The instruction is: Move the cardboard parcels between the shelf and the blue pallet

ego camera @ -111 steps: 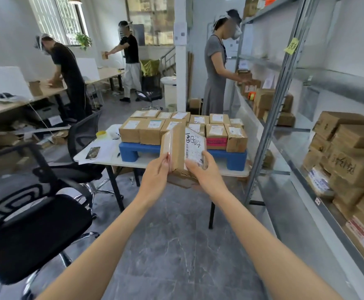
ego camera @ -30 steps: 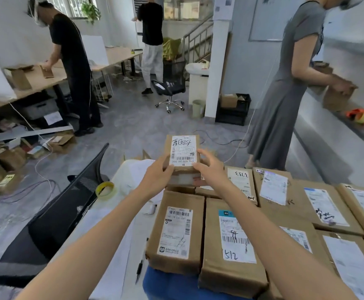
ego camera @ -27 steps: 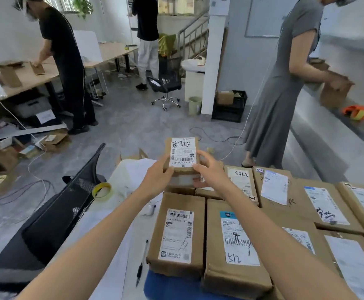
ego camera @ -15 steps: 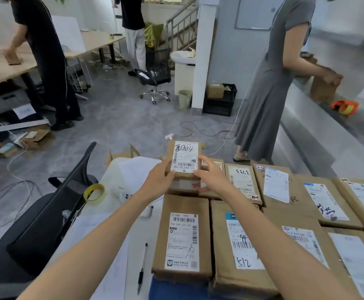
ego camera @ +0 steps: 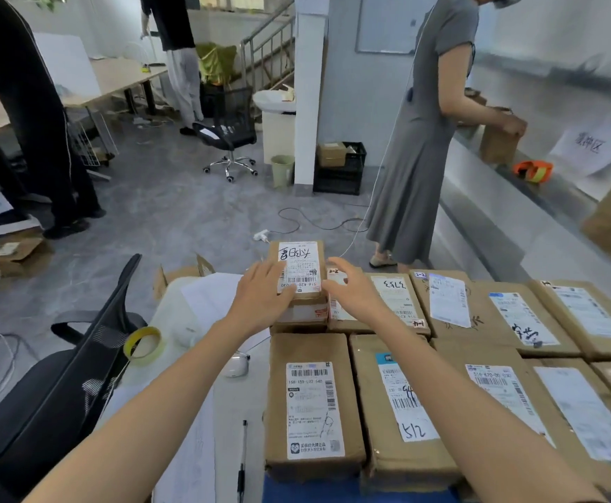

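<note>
A small cardboard parcel (ego camera: 298, 265) with a handwritten white label lies flat on top of another parcel (ego camera: 302, 315) at the far left corner of the stack. My left hand (ego camera: 260, 299) rests on its near left edge with straight fingers. My right hand (ego camera: 351, 295) hovers just to its right, fingers spread and relaxed, holding nothing. Several labelled parcels (ego camera: 311, 404) cover the blue pallet (ego camera: 333, 491), of which only the near edge shows. The grey metal shelf (ego camera: 496, 219) runs along the right.
The pallet sits on a white table (ego camera: 202, 303) with a yellow tape roll (ego camera: 143, 344), a pen (ego camera: 242, 462) and papers. A black office chair (ego camera: 60, 375) stands at the left. A person in a grey dress (ego camera: 416, 157) works at the shelf ahead; cables lie on the floor.
I carried the parcel from near the shelf to the pallet and lowered it onto the far left parcel. Both hands have loosened from its sides; the right has drawn slightly away.
</note>
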